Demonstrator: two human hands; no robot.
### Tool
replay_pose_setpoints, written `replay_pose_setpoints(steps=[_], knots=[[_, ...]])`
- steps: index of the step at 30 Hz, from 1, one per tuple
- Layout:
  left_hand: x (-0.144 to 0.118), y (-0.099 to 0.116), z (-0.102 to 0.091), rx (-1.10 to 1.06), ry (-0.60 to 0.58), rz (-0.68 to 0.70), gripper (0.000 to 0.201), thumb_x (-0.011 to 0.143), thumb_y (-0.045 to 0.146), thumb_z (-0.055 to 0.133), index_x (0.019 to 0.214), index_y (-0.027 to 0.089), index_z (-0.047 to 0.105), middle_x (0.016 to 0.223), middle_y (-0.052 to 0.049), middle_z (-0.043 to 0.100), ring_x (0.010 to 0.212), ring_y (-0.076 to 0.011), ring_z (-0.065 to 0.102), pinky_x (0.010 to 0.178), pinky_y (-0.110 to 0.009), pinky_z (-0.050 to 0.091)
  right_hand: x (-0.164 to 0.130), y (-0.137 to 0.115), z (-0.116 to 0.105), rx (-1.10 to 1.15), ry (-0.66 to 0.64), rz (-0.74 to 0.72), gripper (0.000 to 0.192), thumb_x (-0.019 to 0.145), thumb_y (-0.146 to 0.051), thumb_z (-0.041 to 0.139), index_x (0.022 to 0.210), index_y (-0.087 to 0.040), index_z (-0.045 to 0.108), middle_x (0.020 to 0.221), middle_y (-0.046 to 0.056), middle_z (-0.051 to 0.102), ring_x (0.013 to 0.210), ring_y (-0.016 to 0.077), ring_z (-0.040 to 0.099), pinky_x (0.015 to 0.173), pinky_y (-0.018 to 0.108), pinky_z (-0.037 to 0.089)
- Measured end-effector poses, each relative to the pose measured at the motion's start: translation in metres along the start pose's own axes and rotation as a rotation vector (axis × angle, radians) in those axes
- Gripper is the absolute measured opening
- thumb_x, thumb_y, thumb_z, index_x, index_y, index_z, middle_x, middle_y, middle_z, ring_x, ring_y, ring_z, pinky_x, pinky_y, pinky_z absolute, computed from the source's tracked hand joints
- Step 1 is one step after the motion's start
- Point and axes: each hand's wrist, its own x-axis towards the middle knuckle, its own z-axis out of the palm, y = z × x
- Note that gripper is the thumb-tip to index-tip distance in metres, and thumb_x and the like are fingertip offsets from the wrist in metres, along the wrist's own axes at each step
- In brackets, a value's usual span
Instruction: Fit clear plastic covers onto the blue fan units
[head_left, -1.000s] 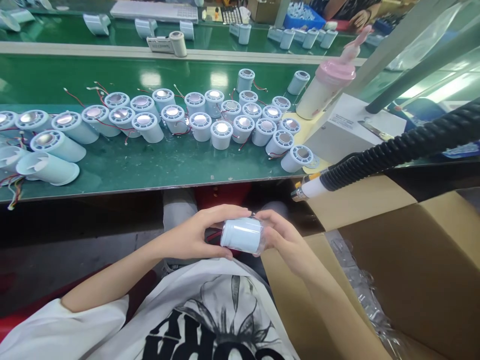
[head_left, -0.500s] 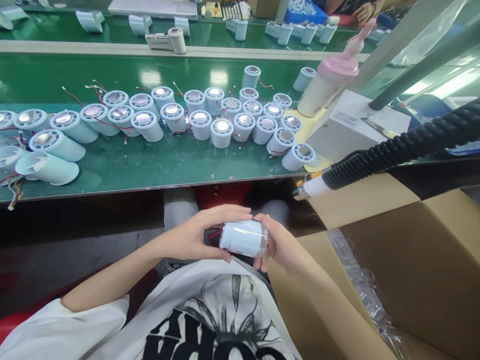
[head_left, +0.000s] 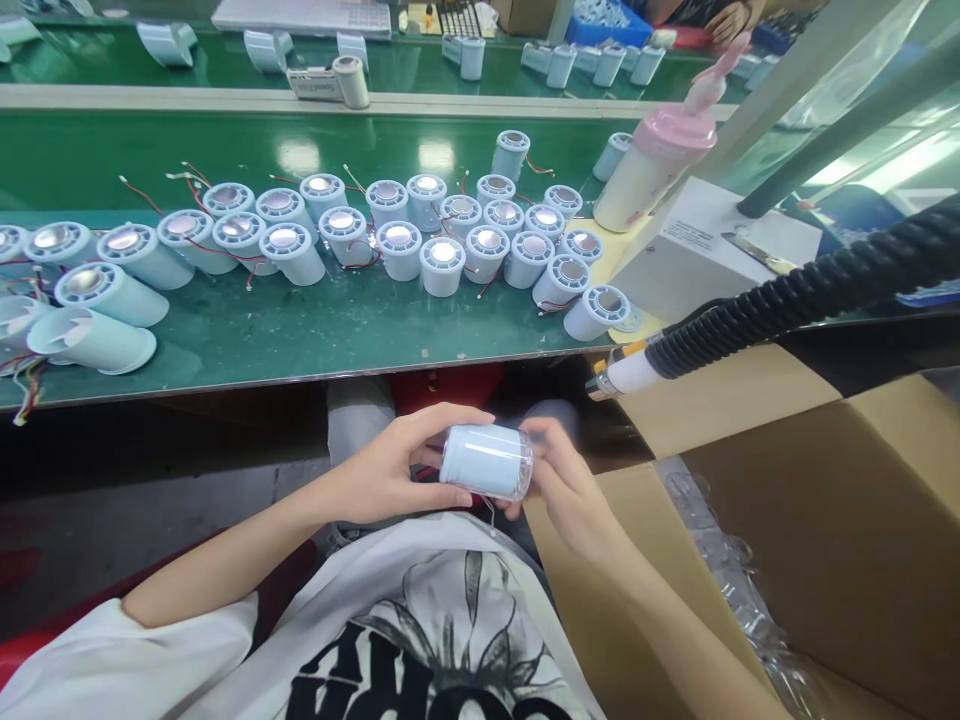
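Green desk [head_left: 300,330]: many pale-blue cylinders, too crowded to count; one pink-capped bottle [head_left: 654,160]. Below its edge, over the lap: one cylinder [head_left: 486,461], gripped sideways between left hand [head_left: 390,470] and right hand [head_left: 562,480].

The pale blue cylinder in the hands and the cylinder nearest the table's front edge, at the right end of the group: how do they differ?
The held cylinder lies on its side between the left hand and right hand, below the table edge; the table cylinder rests on the green table, untouched. The held cylinder shows its plain side wall; the table cylinder shows a slotted end with a shiny centre. Both are pale blue.
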Motion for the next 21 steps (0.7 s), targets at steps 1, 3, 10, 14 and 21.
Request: replay_pose_setpoints(steps=[1, 3, 10, 14, 21], knots=[[0.000, 0.002, 0.001, -0.043, 0.005, -0.045, 0.058, 0.076, 0.024, 0.072, 0.128, 0.026, 0.048, 0.126, -0.009, 0.055, 0.109, -0.0222, 0.059, 0.088, -0.034, 0.053, -0.001, 0.003, -0.002, -0.119, 0.049, -0.210, 0.023, 0.089, -0.026, 0.051, 0.110, -0.023, 0.043, 0.112, 0.011, 0.065, 0.085, 0.0185, 0.069, 0.068, 0.032, 0.059], [-0.001, 0.005, 0.002, -0.116, 0.008, -0.100, 0.058, 0.076, 0.026, 0.071, 0.129, 0.025, 0.047, 0.120, -0.008, 0.058, 0.102, -0.0214, 0.062, 0.083, -0.033, 0.054, -0.004, 0.007, -0.005, -0.360, 0.037, -0.589, 0.041, 0.084, -0.009, 0.054, 0.119, -0.028, 0.042, 0.145, 0.011, 0.041, 0.122, 0.0224, 0.053, 0.096, 0.044, 0.049], [0.002, 0.004, -0.005, -0.038, -0.085, -0.005, 0.072, 0.070, 0.023, 0.077, 0.135, 0.030, 0.046, 0.134, -0.009, 0.052, 0.114, -0.0254, 0.057, 0.091, -0.035, 0.052, -0.010, -0.003, -0.011, -0.151, -0.123, -0.373, 0.055, 0.080, -0.017, 0.070, 0.127, -0.036, 0.050, 0.132, 0.004, 0.056, 0.118, 0.0221, 0.056, 0.092, 0.036, 0.053], [0.003, 0.003, -0.007, -0.060, -0.102, -0.018, 0.069, 0.075, 0.019, 0.072, 0.137, 0.029, 0.044, 0.143, -0.009, 0.045, 0.124, -0.0263, 0.051, 0.100, -0.038, 0.047, -0.012, -0.005, -0.011, 0.133, -0.169, -0.099, 0.049, 0.079, -0.023, 0.070, 0.124, -0.034, 0.055, 0.106, 0.002, 0.069, 0.088, 0.0187, 0.068, 0.075, 0.031, 0.059], [0.010, -0.006, 0.002, -0.371, -0.136, -0.204, 0.072, 0.076, 0.016, 0.072, 0.140, 0.028, 0.040, 0.131, -0.008, 0.057, 0.113, -0.0228, 0.059, 0.092, -0.033, 0.051, -0.010, -0.003, -0.013, 0.030, -0.089, -0.015, 0.050, 0.074, -0.016, 0.070, 0.122, -0.026, 0.061, 0.082, 0.000, 0.070, 0.070, 0.0147, 0.066, 0.072, 0.028, 0.055]])
